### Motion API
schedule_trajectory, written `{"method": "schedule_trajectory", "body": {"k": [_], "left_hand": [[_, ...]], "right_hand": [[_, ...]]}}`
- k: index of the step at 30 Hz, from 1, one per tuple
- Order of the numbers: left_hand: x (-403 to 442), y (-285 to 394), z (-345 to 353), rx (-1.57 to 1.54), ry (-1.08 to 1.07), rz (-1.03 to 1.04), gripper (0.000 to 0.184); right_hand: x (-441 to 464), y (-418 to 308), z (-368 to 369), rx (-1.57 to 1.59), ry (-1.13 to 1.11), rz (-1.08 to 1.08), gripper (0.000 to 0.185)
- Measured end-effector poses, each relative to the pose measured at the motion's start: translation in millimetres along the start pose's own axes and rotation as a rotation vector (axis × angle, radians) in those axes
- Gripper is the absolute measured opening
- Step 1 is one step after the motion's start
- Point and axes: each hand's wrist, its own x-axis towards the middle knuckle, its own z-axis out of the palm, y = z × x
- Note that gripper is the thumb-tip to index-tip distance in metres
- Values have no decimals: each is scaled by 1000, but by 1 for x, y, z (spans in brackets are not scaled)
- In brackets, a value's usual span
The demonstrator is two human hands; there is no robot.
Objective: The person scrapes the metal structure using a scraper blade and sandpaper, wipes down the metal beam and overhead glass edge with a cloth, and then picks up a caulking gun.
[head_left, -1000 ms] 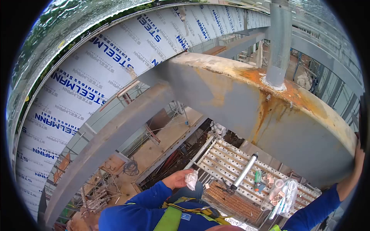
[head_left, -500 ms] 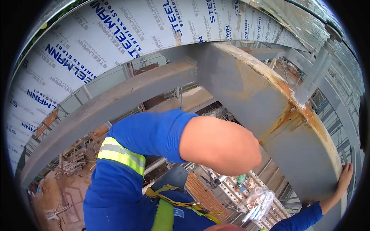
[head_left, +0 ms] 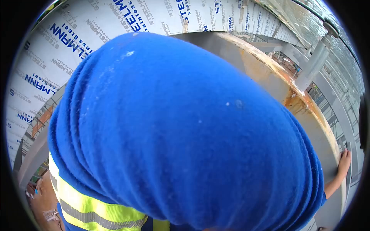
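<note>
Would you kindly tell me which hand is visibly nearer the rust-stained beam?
Right: the right hand rests against the beam; the left hand is out of view, its sleeve crossing in front.

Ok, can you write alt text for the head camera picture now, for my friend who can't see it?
A big blue sleeve fills the middle, hiding most of the view. At the far right, the person's right hand touches a rusty grey beam; a white band with blue letters curves across the top.
</note>
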Motion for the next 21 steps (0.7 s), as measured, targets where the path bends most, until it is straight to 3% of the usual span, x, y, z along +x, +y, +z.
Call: {"method": "schedule_trajectory", "body": {"k": [8,13,14,18,21], "left_hand": [[-39,6,-3,126,-39,-34,23],[-62,-6,-11,194,-33,-104,24],[-64,-10,-12,207,-28,-128,24],[-77,-48,0,171,31,-330,24],[-98,-91,2,-94,254,-508,31]], "right_hand": [[30,1,3,-106,-1,34,43],[56,31,32,224,-158,57,40],[51,33,39,361,-27,39,41],[58,48,59,389,-6,31,37],[61,63,69,399,-10,-27,34]]}}
